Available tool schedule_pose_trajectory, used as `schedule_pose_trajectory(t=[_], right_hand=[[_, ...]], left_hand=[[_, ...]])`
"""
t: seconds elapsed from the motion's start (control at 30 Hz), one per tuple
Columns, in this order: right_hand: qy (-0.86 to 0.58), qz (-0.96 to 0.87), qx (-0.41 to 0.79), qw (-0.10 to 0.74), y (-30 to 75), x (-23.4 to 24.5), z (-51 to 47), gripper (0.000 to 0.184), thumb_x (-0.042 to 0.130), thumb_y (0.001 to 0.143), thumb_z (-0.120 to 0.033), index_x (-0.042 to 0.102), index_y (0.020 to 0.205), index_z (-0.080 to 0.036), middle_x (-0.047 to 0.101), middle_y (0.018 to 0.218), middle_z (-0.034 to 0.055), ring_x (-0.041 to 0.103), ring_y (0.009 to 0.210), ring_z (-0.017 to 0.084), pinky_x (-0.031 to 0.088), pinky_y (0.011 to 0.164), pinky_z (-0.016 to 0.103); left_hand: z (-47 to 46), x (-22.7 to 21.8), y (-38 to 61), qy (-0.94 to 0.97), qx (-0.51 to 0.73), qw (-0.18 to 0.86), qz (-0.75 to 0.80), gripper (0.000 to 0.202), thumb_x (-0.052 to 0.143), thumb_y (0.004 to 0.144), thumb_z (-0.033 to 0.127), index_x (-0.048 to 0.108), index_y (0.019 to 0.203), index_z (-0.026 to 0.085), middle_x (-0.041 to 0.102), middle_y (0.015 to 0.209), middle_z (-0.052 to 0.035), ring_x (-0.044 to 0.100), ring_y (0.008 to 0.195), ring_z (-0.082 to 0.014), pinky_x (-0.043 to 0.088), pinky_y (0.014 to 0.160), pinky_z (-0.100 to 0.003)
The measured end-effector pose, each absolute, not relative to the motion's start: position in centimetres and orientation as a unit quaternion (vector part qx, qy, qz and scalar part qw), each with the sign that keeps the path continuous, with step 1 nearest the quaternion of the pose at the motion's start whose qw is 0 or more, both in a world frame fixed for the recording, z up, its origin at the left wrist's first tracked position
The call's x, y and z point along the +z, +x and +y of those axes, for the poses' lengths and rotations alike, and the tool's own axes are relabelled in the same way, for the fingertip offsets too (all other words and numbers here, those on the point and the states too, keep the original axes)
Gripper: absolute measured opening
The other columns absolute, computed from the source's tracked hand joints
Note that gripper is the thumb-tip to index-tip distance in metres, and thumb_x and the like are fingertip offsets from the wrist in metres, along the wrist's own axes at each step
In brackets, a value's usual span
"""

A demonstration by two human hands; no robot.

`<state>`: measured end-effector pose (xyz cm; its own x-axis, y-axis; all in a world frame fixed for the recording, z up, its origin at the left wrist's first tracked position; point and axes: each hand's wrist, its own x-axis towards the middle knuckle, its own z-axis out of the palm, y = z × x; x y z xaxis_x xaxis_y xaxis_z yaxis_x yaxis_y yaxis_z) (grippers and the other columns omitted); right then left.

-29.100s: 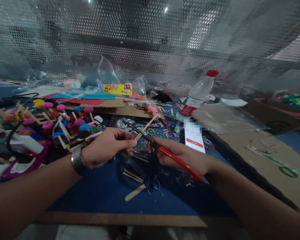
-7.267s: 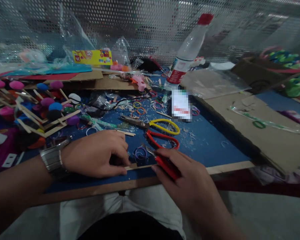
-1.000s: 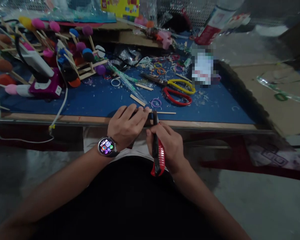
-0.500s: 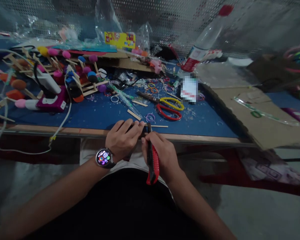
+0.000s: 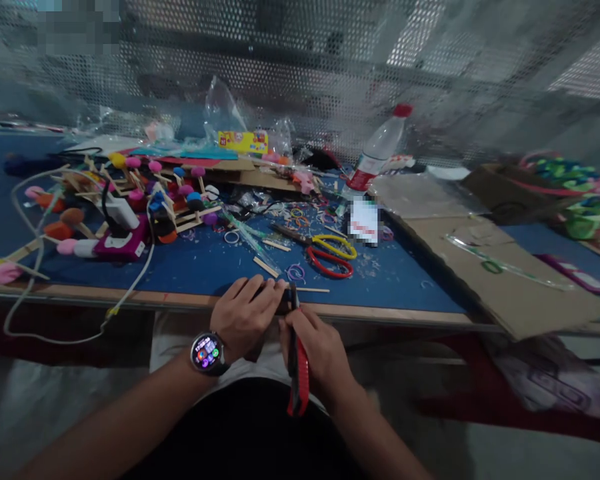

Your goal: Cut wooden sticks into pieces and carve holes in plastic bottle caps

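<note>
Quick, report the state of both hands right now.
Left hand: bent over beside a thin wooden stick; whether it grips anything cannot be told.
Right hand: closed, holding a red-and-black cutter.

Scissors [image 5: 309, 241] ahead, passage rightward (cardboard [image 5: 480, 288] beyond)

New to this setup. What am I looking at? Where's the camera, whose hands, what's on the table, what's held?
No robot here: just a person's two bare hands, seen by one camera worn on the head, looking forward and down. The right hand holds what looks like a red-and-black utility knife. The left hand is at the table edge; a thin wooden stick shows just past its fingertips, but its grip is hidden. On the blue tabletop lie scissors with one yellow and one red handle, wooden sticks with coloured balls, a purple power block and a red-capped bottle.
</note>
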<state>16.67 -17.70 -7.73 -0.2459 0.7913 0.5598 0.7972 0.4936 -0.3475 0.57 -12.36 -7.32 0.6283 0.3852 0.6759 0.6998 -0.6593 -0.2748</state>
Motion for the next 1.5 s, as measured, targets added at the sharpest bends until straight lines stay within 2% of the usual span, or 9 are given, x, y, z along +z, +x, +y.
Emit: schedule_pose_trajectory(t=[0.3,0.53,0.83,1.13,1.37,1.5], right_hand=[[-0.514,-0.790,0.011,0.334,16.3,-7.5,-17.8,0.023,0.043,0.097,-0.016,0.051,0.076,-0.022,0.059,0.069,0.0009,0.057,0.059,0.015,0.035,0.055,0.024],[-0.530,-0.786,0.022,0.319,16.1,-6.9,-17.4,0.021,0.044,0.099,-0.019,0.049,0.079,-0.023,0.061,0.071,0.0006,0.060,0.061,0.015,0.034,0.055,0.024],[-0.513,-0.791,0.024,0.334,16.3,-7.6,-17.1,0.023,0.043,0.099,-0.021,0.049,0.077,-0.023,0.061,0.070,0.0007,0.060,0.058,0.015,0.034,0.052,0.024],[-0.493,-0.798,0.085,0.336,17.0,-7.1,-17.1,0.022,0.040,0.099,-0.021,0.056,0.084,-0.022,0.063,0.074,0.0028,0.064,0.059,0.017,0.039,0.055,0.025],[-0.484,-0.807,0.085,0.327,17.2,-7.0,-17.0,0.016,0.044,0.097,-0.021,0.057,0.088,-0.023,0.064,0.074,0.0018,0.064,0.057,0.017,0.038,0.052,0.025],[-0.493,-0.805,0.079,0.320,17.0,-7.3,-17.1,0.014,0.046,0.096,-0.023,0.055,0.085,-0.024,0.063,0.073,0.0009,0.064,0.057,0.018,0.038,0.051,0.025]], left_hand=[[-12.5,-7.5,0.5,-0.853,-0.310,0.272,-0.321,0.027,0.052,0.097,0.010,0.069,0.118,0.009,0.076,0.103,-0.0083,0.067,0.098,-0.0216,0.049,0.084,-0.035],[-12.7,-7.8,0.6,-0.848,-0.318,0.262,-0.333,0.027,0.050,0.099,0.015,0.067,0.119,0.008,0.076,0.102,-0.0087,0.067,0.096,-0.0212,0.049,0.084,-0.035],[-12.8,-7.5,0.4,-0.842,-0.325,0.269,-0.336,0.027,0.049,0.099,0.015,0.068,0.119,0.010,0.077,0.103,-0.0075,0.068,0.095,-0.0201,0.049,0.084,-0.034],[-13.1,-7.2,0.5,-0.843,-0.302,0.271,-0.353,0.029,0.047,0.099,0.013,0.070,0.117,0.011,0.077,0.103,-0.0077,0.068,0.094,-0.0192,0.050,0.084,-0.033],[-13.2,-6.8,0.4,-0.838,-0.308,0.272,-0.358,0.038,0.035,0.104,0.016,0.071,0.116,0.014,0.078,0.103,-0.0066,0.068,0.094,-0.0186,0.050,0.086,-0.033],[-13.2,-6.8,0.1,-0.847,-0.286,0.278,-0.350,0.037,0.037,0.103,0.017,0.071,0.118,0.014,0.077,0.104,-0.0078,0.068,0.095,-0.0187,0.050,0.086,-0.032]])
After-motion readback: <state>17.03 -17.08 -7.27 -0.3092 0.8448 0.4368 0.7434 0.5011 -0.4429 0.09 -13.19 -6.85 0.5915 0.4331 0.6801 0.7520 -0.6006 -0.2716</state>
